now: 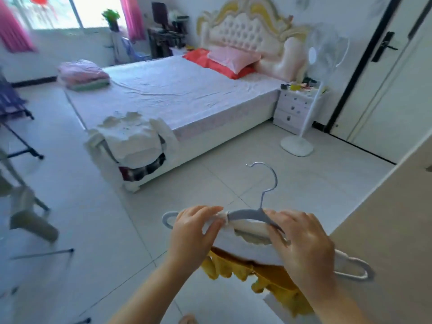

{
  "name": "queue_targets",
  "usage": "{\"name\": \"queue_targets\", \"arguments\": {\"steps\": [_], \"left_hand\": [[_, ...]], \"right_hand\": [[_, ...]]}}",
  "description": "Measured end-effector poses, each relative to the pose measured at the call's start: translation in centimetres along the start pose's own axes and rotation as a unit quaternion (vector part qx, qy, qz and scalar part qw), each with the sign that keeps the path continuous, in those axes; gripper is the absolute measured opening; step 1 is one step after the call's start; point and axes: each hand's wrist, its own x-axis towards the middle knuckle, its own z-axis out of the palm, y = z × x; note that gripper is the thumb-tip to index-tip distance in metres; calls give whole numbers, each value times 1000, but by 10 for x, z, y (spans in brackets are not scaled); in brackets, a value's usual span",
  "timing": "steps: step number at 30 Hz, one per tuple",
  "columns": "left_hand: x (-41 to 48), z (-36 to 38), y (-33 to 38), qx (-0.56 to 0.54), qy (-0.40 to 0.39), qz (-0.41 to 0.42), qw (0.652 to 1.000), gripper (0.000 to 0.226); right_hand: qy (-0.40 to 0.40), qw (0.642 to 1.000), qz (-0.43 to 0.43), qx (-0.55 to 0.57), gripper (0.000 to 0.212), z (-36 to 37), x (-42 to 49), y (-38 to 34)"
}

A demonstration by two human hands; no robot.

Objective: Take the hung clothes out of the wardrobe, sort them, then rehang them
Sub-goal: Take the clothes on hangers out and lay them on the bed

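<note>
Left hand (194, 228) and right hand (301, 244) fingers pinch the white garment (245, 250) on a hanger (247, 215); clothes (131, 141) drape the bed (187, 90) ahead.

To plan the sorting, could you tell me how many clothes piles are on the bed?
2: a folded stack on the far left corner, a white-topped heap draped over the near corner.
</note>
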Motion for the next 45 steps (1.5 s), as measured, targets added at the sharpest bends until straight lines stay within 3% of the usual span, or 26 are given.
{"name": "queue_targets", "arguments": {"steps": [8, 22, 35, 45], "left_hand": [[47, -55, -92, 37, 113, -69, 990, 13], [205, -127, -261, 89, 184, -127, 971, 16], [429, -131, -389, 81, 228, -194, 951, 10], [584, -149, -499, 65, 274, -226, 933, 11]], "right_hand": [[-39, 993, -72, 83, 28, 134, 74, -45], [-82, 976, -100, 175, 28, 358, 219, -120], [-97, 953, -166, 234, 29, 588, 408, -107], [-96, 949, -171, 246, 30, 749, 535, -125]]}}
